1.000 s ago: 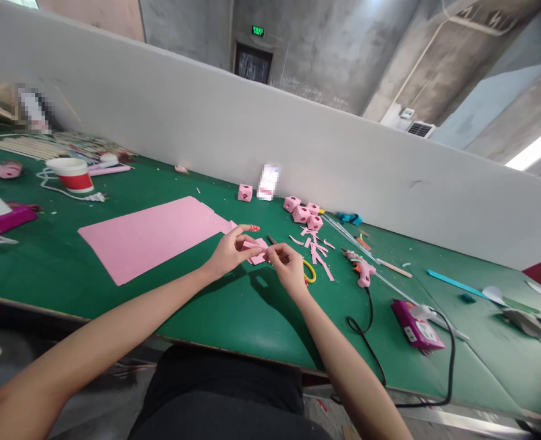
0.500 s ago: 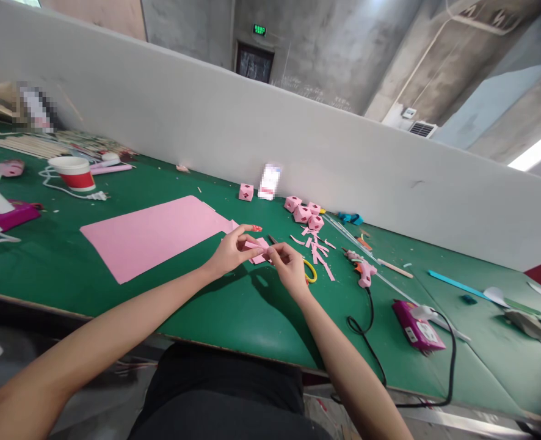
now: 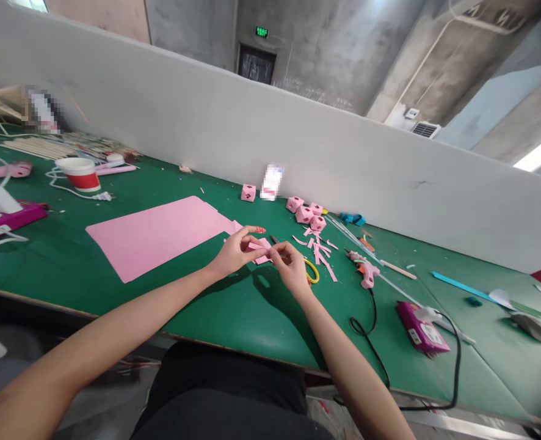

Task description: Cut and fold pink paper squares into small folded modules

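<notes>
My left hand (image 3: 232,253) and my right hand (image 3: 290,265) meet above the table, thumbs and forefingers pinched together on a small piece of pink paper (image 3: 262,245). The fingertips cover much of it. More cut pink paper seems to lie just beneath, though I cannot make out where one piece ends. Scissors with a yellow handle (image 3: 315,272) rest partly hidden behind my right hand. To the left of my hands lies a large pink paper sheet (image 3: 156,239). Thin pink paper strips (image 3: 320,253) are scattered beyond my right hand.
Several folded pink paper shapes (image 3: 304,214) sit near the grey partition (image 3: 197,128), close to a propped phone (image 3: 271,182). A pink glue gun (image 3: 368,275) trails its cord at right, by a purple power strip (image 3: 421,329). A paper cup (image 3: 79,175) stands at left.
The view has shifted a little, so everything sits slightly further right. My left thumb is a touch closer to my right fingertips; both hands keep their pinch on the paper.
</notes>
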{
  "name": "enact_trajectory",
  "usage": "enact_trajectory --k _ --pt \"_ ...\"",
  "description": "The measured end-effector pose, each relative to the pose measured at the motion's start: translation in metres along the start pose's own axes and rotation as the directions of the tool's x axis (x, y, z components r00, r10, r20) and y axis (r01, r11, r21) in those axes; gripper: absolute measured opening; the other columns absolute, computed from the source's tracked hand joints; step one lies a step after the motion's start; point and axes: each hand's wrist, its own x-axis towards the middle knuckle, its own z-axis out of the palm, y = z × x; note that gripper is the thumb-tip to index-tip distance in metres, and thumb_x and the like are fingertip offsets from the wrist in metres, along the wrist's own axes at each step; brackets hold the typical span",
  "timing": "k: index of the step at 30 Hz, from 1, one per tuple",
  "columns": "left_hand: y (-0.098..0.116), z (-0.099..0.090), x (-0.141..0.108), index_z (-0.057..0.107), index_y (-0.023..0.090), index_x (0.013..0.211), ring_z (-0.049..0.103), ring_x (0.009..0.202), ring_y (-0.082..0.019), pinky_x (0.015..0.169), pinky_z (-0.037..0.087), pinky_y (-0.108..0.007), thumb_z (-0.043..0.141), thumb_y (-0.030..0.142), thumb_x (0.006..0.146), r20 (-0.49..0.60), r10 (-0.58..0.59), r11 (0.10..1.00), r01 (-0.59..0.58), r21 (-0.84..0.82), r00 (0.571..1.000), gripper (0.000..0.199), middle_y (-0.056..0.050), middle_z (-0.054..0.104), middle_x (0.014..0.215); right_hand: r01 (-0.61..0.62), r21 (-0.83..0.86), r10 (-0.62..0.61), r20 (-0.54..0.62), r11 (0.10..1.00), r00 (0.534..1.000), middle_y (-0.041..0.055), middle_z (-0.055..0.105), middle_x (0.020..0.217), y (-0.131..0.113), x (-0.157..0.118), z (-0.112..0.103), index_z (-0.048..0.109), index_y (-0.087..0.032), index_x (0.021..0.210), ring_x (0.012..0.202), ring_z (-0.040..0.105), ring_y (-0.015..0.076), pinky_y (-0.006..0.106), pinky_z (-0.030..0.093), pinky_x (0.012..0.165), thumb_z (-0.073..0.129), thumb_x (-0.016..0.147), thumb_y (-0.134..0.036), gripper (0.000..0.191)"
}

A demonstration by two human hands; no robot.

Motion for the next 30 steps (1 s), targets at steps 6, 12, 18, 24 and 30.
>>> enact_trajectory --k 6,12,18,24,30 --pt "0.0018 -0.0027 0.0007 0.054 0.018 0.124 0.069 0.077 -0.017 0.069 0.054 -0.027 0.08 0.036 0.077 -0.017 0.001 1.0 -0.002 -0.025 1.0 0.057 -0.003 0.072 0.089 -0.03 0.044 0.03 0.004 0.999 1.0 0.0021 0.068 0.08 0.002 -0.0006 0.001 0.064 -0.021 0.085 0.073 0.064 0.0173 0.029 0.049 0.065 0.064 0.088 -0.043 0.022" --pt "0.0008 -0.0024 0.0002 0.055 0.017 0.123 0.07 0.076 -0.017 0.07 0.054 -0.027 0.079 0.035 0.078 0.011 0.012 1.0 -0.012 -0.003 1.0 0.054 -0.003 0.072 0.089 -0.009 0.024 0.008 0.026 1.0 1.0 0.0014 0.065 0.081 0.0029 -0.0003 0.0014 0.062 -0.021 0.085 0.075 0.063 0.0169 0.028 0.05 0.066 0.063 0.088 -0.042 0.021" --pt "0.0016 -0.0005 -0.0003 0.055 0.016 0.122 0.069 0.074 -0.017 0.068 0.053 -0.027 0.079 0.037 0.077 0.017 0.003 1.0 -0.003 -0.001 1.0 0.055 -0.004 0.072 0.088 -0.013 0.001 0.013 0.006 1.0 1.0 0.0008 0.063 0.078 0.0014 -0.0004 0.0021 0.059 -0.022 0.081 0.07 0.061 0.0162 0.028 0.049 0.063 0.062 0.087 -0.04 0.02" --pt "0.003 0.001 -0.0007 0.055 0.016 0.121 0.069 0.075 -0.017 0.07 0.054 -0.028 0.08 0.038 0.076 0.015 0.003 1.0 -0.002 -0.02 1.0 0.056 -0.003 0.072 0.087 -0.021 -0.039 0.021 -0.008 0.999 1.0 0.0016 0.066 0.081 -0.0014 -0.0011 0.0016 0.061 -0.021 0.083 0.072 0.063 0.0166 0.028 0.05 0.065 0.063 0.085 -0.041 0.02" --pt "0.0022 0.0031 -0.0011 0.054 0.016 0.123 0.07 0.078 -0.018 0.072 0.054 -0.029 0.081 0.039 0.076 0.045 -0.003 1.0 0.004 -0.021 0.999 0.059 -0.005 0.072 0.091 -0.026 -0.03 0.025 -0.045 0.999 0.999 0.0011 0.065 0.079 0.0006 -0.0014 0.0004 0.062 -0.021 0.081 0.071 0.062 0.0162 0.028 0.049 0.065 0.063 0.086 -0.039 0.019"
